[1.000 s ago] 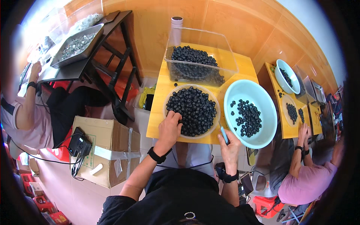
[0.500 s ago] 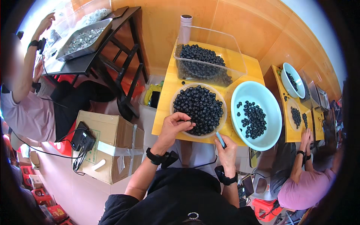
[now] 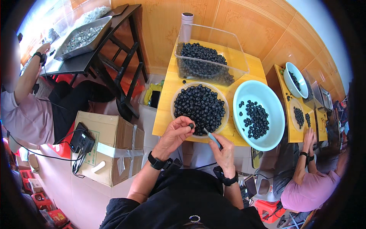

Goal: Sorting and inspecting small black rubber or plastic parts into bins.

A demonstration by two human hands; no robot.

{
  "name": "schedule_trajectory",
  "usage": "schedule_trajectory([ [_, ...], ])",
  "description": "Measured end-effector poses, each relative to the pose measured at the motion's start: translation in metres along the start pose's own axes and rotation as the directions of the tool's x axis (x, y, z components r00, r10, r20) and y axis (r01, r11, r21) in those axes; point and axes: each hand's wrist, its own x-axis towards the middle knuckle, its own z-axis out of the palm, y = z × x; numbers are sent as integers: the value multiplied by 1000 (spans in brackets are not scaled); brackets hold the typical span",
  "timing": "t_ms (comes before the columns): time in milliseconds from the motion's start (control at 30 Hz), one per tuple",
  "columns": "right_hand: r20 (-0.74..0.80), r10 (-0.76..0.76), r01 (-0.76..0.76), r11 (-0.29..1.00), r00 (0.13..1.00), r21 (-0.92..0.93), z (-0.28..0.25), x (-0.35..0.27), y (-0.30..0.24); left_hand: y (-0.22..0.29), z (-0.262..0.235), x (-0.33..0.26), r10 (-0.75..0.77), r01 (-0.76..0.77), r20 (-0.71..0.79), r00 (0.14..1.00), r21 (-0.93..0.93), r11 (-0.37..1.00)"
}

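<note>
My left hand (image 3: 174, 134) pinches one small round black bead-like piece (image 3: 191, 125) between thumb and fingertips, over the near edge of a shallow clear round tray (image 3: 227, 110). The tray holds a heap of similar black pieces (image 3: 200, 104). My right hand (image 3: 224, 153) is closed round a slim light-blue knife (image 3: 212, 137), whose pale tip points at the held piece, a short gap away. To the right stands a light-blue basin (image 3: 277, 114), with more of these pieces scattered over its bottom.
Behind the tray, a clear rectangular bin (image 3: 244, 68) of black pieces and a pink flask (image 3: 186, 28) stand on the yellow table (image 3: 162, 120). A taped carton (image 3: 114, 126) is at left. People work at side tables left and right.
My left hand has lifted a black piece from the heap. The knife has swung leftward toward it. The left co-worker's raised arm has come down.
</note>
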Motion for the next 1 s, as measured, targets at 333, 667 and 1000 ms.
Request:
schedule_trajectory([
  [333, 122, -197, 207, 975, 973, -76, 4, 17, -23, 0, 3, -3, -24, 24, 4, 1000, 5, 1000],
  [667, 140, -213, 229, 968, 967, -103, 4, 21, -20, 1, -6, -1, -55, 57, 70, 996, -28, 998],
  [1000, 123, -236, 248, 964, 964, -96, 6, 21, -15, 3, -4, -1, -71, 76, 75, 995, -58, 995],
])
